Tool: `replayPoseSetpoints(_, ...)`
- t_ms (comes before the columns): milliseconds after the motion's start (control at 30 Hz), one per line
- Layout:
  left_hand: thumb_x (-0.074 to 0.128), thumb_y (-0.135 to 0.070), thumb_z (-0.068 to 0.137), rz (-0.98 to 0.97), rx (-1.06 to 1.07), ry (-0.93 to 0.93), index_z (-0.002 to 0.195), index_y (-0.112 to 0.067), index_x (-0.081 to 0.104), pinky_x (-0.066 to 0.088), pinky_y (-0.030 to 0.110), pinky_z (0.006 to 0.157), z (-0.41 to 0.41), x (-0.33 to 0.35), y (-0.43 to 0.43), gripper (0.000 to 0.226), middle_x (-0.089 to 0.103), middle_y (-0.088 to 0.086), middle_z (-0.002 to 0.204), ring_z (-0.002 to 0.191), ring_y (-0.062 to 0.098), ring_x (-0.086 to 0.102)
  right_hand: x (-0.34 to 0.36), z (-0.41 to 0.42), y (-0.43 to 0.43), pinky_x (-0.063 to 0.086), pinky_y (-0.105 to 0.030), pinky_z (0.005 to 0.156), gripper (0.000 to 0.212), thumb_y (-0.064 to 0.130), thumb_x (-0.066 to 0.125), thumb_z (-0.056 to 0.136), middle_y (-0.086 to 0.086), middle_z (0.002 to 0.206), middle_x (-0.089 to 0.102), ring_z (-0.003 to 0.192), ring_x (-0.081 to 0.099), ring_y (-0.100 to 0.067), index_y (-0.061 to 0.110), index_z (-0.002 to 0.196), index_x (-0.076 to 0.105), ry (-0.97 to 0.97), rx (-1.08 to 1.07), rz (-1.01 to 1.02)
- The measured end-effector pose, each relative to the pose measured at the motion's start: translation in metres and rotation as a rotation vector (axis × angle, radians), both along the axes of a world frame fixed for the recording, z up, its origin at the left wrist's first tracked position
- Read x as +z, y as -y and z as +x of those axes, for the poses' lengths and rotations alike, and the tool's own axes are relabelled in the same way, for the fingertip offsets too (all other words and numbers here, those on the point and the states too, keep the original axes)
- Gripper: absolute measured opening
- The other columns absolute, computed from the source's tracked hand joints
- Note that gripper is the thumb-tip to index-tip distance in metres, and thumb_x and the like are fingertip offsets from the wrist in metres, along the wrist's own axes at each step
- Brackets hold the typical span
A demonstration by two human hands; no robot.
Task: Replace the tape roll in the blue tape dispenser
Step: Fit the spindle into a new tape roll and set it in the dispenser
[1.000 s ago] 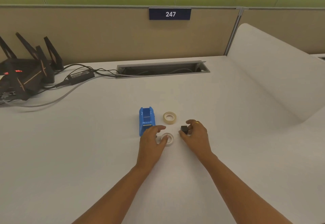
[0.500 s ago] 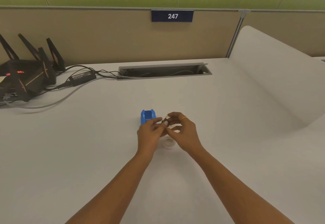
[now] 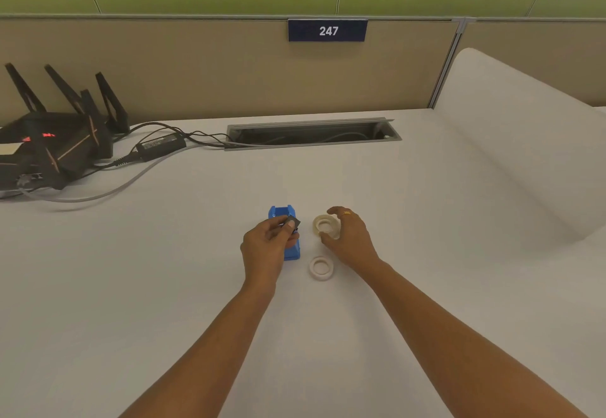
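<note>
Change since a second ago: the small black spool core (image 3: 292, 223) has gone from my right hand to my left hand (image 3: 269, 247), and my right hand (image 3: 347, 237) has moved on to the fuller cream tape roll (image 3: 324, 226).

Left hand now pinches the core between thumb and fingertips, held right over the blue tape dispenser (image 3: 288, 240), which sits flat on the white desk (image 3: 164, 270) with its cradle looking empty, though my hand covers part of it.

Right hand curls around the cream roll just right of the dispenser, fingers cupping its rim; looks like a grasp, roll seemingly just off the desk, hard to be sure.

The thin whitish ring (image 3: 321, 268), apparently the spent roll, lies untouched in front of the dispenser's right corner, near my right wrist.

My read: old roll is out, core is freed. Next the core has to go into the new roll's hole, then both drop into the dispenser's slots. Risk: core cocked in the hole.
</note>
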State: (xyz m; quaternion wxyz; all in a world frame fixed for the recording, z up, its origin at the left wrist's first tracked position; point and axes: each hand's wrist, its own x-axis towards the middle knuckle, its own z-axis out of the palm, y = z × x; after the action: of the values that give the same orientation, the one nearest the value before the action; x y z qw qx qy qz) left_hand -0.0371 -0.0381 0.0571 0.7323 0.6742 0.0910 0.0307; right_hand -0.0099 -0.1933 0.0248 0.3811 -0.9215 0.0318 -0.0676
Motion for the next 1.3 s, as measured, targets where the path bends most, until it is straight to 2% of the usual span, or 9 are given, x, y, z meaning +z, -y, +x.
replayPoseSetpoints(100,0.066,-0.016,0.079,-0.009,0.0,0.004,0.077,-0.028,0.065,0.053,0.038,0.088,-0.001,0.001,0.0,0.012,0.07,-0.006,0.077,0.068,0.009,0.069,-0.002,0.006,-0.001,0.039,-0.031,0.096,0.063,0.028,0.068,0.077,-0.009,0.133,0.05,0.123,0.044,-0.026,0.01,0.13,0.04,-0.087,0.02,-0.113)
replayPoseSetpoints(167,0.065,-0.016,0.079,-0.007,0.001,0.003,0.077,-0.029,0.065,0.053,0.039,0.088,-0.002,0.001,-0.001,0.014,0.07,-0.007,0.077,0.07,0.01,0.069,-0.002,0.006,-0.003,0.041,-0.031,0.089,0.062,0.031,0.068,0.077,-0.013,0.128,0.053,0.116,0.049,-0.028,0.012,0.13,0.04,-0.107,-0.002,-0.139)
replayPoseSetpoints(233,0.065,-0.016,0.08,-0.002,-0.001,0.002,0.077,-0.031,0.065,0.053,0.039,0.089,-0.003,0.001,-0.001,0.015,0.07,-0.007,0.078,0.074,0.013,0.069,-0.002,0.005,-0.004,0.041,-0.028,0.082,0.058,0.031,0.067,0.077,-0.014,0.123,0.055,0.11,0.053,-0.027,0.013,0.127,0.043,-0.106,-0.026,-0.144)
replayPoseSetpoints(367,0.063,-0.017,0.081,-0.009,0.014,0.007,0.091,-0.026,0.064,0.052,0.039,0.089,-0.003,0.001,-0.002,0.013,0.07,-0.002,0.081,0.075,0.014,0.068,-0.001,-0.001,-0.004,0.04,-0.03,0.091,0.061,0.027,0.07,0.075,-0.007,0.127,0.056,0.116,0.051,-0.025,0.012,0.127,0.043,-0.059,-0.042,-0.059)
replayPoseSetpoints(500,0.063,-0.021,0.081,0.01,0.021,0.014,0.107,-0.02,0.056,0.051,0.034,0.084,-0.004,0.0,-0.003,0.027,0.069,-0.001,0.081,0.077,0.013,0.067,0.009,-0.014,-0.007,0.046,-0.021,0.083,0.062,0.025,0.076,0.07,-0.001,0.116,0.057,0.104,0.057,-0.019,0.012,0.123,0.047,-0.021,-0.094,0.305)
replayPoseSetpoints(600,0.065,-0.021,0.08,0.013,0.03,0.008,0.1,-0.016,0.058,0.053,0.031,0.08,-0.005,0.001,-0.003,0.022,0.069,-0.003,0.081,0.078,0.012,0.067,0.017,-0.023,-0.008,0.048,-0.013,0.069,0.052,0.034,0.072,0.073,0.005,0.103,0.062,0.094,0.063,-0.013,0.011,0.117,0.054,-0.119,-0.078,0.718)
replayPoseSetpoints(767,0.064,-0.019,0.081,0.066,0.024,0.035,0.081,-0.029,0.059,0.053,0.025,0.072,-0.008,0.0,-0.002,0.011,0.068,-0.001,0.086,0.079,0.011,0.066,0.023,-0.031,-0.01,0.055,-0.017,0.067,0.044,0.043,0.046,0.089,-0.01,0.099,0.066,0.083,0.068,-0.014,0.006,0.108,0.059,-0.248,-0.01,1.282)
replayPoseSetpoints(1033,0.057,-0.014,0.085,0.128,-0.027,0.064,0.083,-0.04,0.059,0.049,0.039,0.09,-0.011,0.006,0.001,0.026,0.063,-0.002,0.096,0.095,0.021,0.06,0.03,-0.033,-0.014,0.055,-0.017,0.072,0.033,0.039,0.045,0.09,-0.009,0.104,0.065,0.09,0.065,-0.016,0.013,0.1,0.062,-0.236,0.056,1.175)
replayPoseSetpoints(1300,0.062,-0.015,0.082,0.202,-0.07,0.128,0.113,-0.027,0.056,0.045,0.028,0.085,-0.012,0.008,0.002,0.034,0.06,-0.014,0.086,0.086,-0.002,0.056,0.032,-0.034,-0.02,0.048,-0.023,0.09,0.033,0.029,0.07,0.075,0.012,0.111,0.065,0.107,0.06,-0.006,0.031,0.107,0.06,-0.151,0.135,0.944)
